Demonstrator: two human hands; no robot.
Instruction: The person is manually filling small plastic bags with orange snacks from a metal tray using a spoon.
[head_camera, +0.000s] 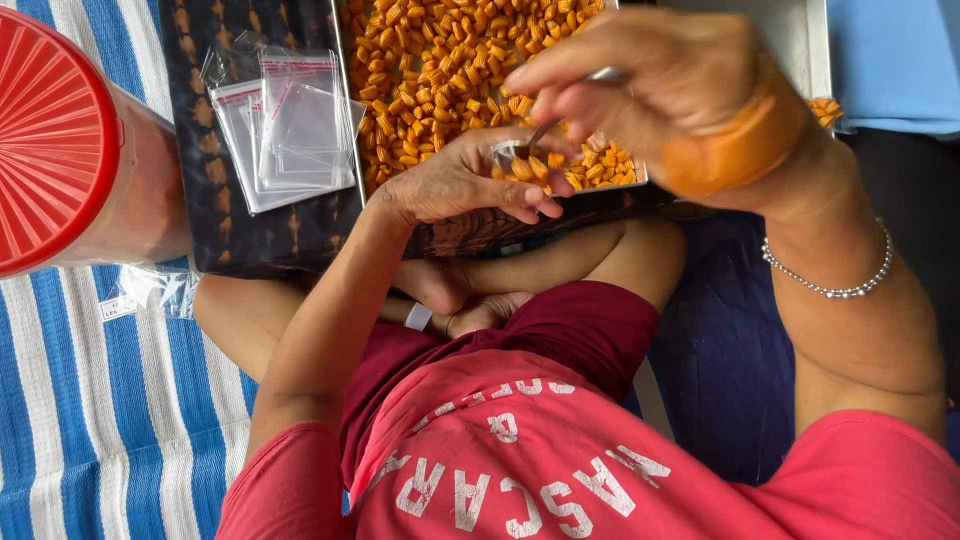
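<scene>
clear red-striped zip bags (290, 125) | stacked on dark cloth (250, 235) | beside tray (345, 90)
</scene>
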